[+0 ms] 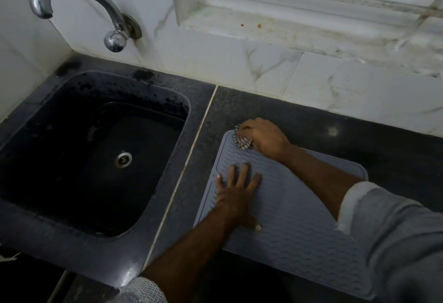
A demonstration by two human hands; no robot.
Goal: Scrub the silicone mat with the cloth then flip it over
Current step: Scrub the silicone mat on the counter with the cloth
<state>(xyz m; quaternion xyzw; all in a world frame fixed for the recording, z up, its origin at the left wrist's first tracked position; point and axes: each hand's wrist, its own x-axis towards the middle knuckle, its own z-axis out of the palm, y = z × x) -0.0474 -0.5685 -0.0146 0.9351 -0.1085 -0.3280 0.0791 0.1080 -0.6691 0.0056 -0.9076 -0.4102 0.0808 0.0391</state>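
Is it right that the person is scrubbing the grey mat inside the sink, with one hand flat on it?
Not quite. The mat lies on the dark counter beside the sink, not in it. The head view shows the right hand scrubbing with the cloth and the left hand flat on the mat.

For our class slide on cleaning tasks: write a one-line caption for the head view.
Left hand presses the grey silicone mat flat while the right hand scrubs its far corner with a bunched cloth.
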